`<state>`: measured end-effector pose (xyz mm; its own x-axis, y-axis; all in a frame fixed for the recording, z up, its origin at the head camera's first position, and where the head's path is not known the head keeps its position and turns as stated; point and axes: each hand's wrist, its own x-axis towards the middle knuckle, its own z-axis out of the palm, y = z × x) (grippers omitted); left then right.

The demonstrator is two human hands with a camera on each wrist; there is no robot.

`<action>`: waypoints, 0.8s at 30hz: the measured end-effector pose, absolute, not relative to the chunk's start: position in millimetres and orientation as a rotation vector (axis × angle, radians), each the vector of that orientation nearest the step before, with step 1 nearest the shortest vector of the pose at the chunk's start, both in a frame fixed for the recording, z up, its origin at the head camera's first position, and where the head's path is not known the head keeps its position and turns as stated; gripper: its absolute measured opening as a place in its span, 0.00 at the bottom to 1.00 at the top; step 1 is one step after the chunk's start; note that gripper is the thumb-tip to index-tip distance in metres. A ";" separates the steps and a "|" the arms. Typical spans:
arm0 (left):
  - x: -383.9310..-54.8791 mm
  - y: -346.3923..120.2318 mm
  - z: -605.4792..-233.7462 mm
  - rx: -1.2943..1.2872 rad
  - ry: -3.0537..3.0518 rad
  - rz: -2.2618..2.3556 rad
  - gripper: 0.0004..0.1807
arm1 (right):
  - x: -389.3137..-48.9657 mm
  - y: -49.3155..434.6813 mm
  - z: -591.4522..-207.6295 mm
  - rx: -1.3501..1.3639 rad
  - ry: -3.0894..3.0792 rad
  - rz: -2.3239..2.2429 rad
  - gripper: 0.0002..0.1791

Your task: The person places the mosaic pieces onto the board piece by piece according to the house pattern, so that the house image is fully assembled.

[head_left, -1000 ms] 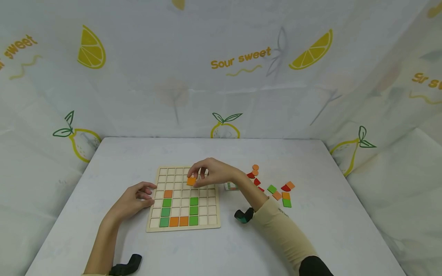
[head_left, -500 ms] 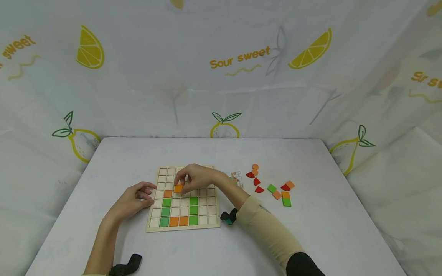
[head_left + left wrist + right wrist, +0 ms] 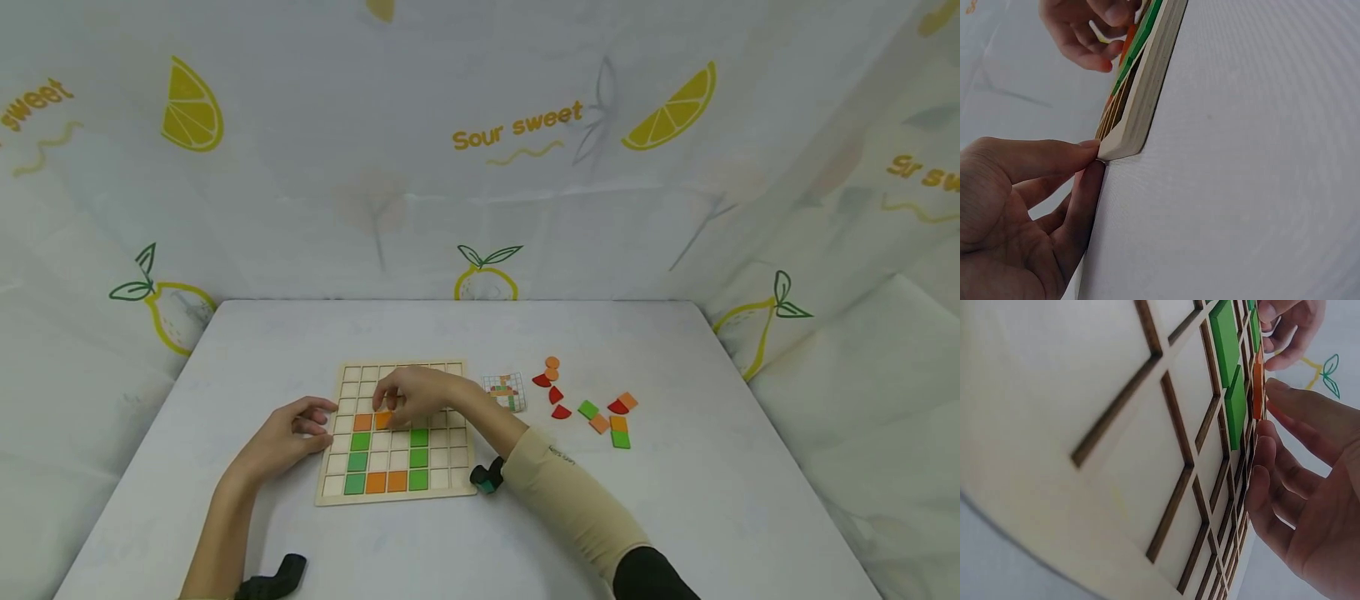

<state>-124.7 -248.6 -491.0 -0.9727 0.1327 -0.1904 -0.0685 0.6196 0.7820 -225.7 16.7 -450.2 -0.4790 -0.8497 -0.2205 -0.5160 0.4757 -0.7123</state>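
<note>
A wooden grid board [image 3: 442, 492] lies on the table, with green and orange square tiles set in several of its cells. My right hand [image 3: 420, 392] is over the board's middle, thumb and fingertips at an orange square tile [image 3: 382, 420]. That tile sits at a cell beside another orange tile [image 3: 363, 422]; whether it lies fully flat is hidden. In the right wrist view my right hand [image 3: 1316, 494] has its fingertips low at the board. My left hand [image 3: 288, 433] touches the board's left edge with thumb and fingertips; the left wrist view shows its thumb [image 3: 1054, 156] against the rim.
Right of the board lies a small pattern card [image 3: 505, 392]. Farther right are loose pieces: orange discs [image 3: 552, 363], red wedges [image 3: 561, 412], and green and orange squares [image 3: 620, 438]. A printed cloth [image 3: 337, 167] hangs behind the table.
My right hand has moved left and lower with the orange tile, from above the board's upper middle down to the cell beside the other orange tile. The left hand has stayed at the edge.
</note>
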 end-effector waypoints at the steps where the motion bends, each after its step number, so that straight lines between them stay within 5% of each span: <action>1: -124.8 -248.9 -491.4 0.048 2.617 1.280 0.28 | -225.5 16.5 -449.8 -1.127 2.170 -0.765 0.14; 24: -125.1 -248.9 -490.9 0.064 2.615 1.290 0.28 | -220.6 10.8 -449.4 -1.102 2.295 -0.611 0.09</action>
<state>-125.1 -248.9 -490.9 -0.9738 0.1374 -0.1811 -0.0602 0.6124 0.7882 -220.6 10.8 -449.4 -0.5355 -0.8052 -0.2547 -0.5722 0.5677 -0.5919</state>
